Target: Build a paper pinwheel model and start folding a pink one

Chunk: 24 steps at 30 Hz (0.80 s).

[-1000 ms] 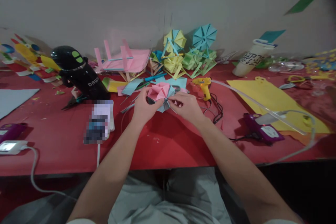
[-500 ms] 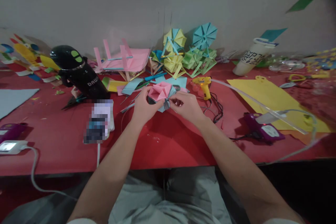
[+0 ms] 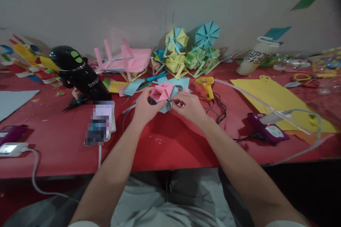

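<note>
A pink and light-blue folded-paper piece [image 3: 163, 92] is held up over the middle of the red table. My left hand [image 3: 146, 108] is wrapped round its left side, the thumb along the front lower edge. At its right, my right hand [image 3: 189, 105] has thumb and fingers pinched at the blue folded part; the fingertips partly hide the spot they grip. Light-blue paper sheets [image 3: 183, 82] lie just behind the piece. To the right of my right hand lies a yellow glue gun [image 3: 206, 86] with a small orange light and a clear glue stick out of its back.
Paper models [image 3: 178, 64] in yellow, green and blue stand by the wall, left of them a pink paper table [image 3: 133, 60]. A black bottle [image 3: 82, 72] and a phone [image 3: 101, 122] are at left. Yellow sheets [image 3: 271, 99], a purple power strip [image 3: 268, 127] and a cup [image 3: 257, 56] are at right.
Almost nothing differs. Both hands keep their grip on the paper piece, and the view has shifted very slightly.
</note>
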Tool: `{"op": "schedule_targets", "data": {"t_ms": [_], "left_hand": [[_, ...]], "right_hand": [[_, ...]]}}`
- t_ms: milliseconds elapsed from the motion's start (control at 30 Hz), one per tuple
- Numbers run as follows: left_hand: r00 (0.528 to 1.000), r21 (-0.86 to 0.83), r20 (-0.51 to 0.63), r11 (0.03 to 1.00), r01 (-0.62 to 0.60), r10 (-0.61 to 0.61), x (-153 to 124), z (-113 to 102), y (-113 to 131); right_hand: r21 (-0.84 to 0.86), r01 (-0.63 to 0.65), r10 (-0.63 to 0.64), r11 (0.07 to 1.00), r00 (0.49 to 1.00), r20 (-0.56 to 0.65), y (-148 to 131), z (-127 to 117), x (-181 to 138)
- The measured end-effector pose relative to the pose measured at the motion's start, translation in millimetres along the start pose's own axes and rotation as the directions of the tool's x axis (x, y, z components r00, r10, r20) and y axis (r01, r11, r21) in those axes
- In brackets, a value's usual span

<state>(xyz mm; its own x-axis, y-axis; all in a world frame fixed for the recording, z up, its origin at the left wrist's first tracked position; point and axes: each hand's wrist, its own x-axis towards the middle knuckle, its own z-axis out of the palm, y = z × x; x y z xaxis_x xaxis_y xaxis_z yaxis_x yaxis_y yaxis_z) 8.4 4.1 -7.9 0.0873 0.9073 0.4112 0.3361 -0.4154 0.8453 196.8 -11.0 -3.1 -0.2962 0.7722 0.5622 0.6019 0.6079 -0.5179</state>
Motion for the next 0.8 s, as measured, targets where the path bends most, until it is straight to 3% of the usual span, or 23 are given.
{"op": "schedule_targets", "data": {"t_ms": [267,367,467,567,633,800], "left_hand": [[1.0,-0.037,-0.01,0.999,0.02,-0.02,1.4,-1.8,1.1],[0.995,-0.116,-0.056,0.99,0.075,-0.082,4.6,-3.2,2.0],[0.979,-0.317,-0.026,0.931,0.183,-0.201,7.6,-4.5,4.0],[0.956,-0.461,0.088,0.839,0.287,-0.278,8.5,-5.2,8.3],[0.943,-0.5,0.152,0.799,0.333,-0.298,8.0,-5.4,11.2],[0.923,-0.523,0.166,0.762,0.381,-0.347,6.9,-4.7,14.3]], "right_hand": [[0.024,-0.009,0.009,1.0,1.0,-0.003,-0.7,-0.9,-0.7],[0.117,-0.086,0.103,0.989,0.983,-0.15,2.8,-1.6,-1.0],[0.369,-0.178,0.274,0.912,0.934,-0.228,9.9,-0.5,0.2],[0.627,-0.294,0.423,0.721,0.904,-0.063,15.4,3.6,2.0],[0.694,-0.367,0.466,0.619,0.883,0.05,15.8,6.7,2.6],[0.708,-0.409,0.453,0.575,0.88,0.141,10.6,9.1,2.1]]}}
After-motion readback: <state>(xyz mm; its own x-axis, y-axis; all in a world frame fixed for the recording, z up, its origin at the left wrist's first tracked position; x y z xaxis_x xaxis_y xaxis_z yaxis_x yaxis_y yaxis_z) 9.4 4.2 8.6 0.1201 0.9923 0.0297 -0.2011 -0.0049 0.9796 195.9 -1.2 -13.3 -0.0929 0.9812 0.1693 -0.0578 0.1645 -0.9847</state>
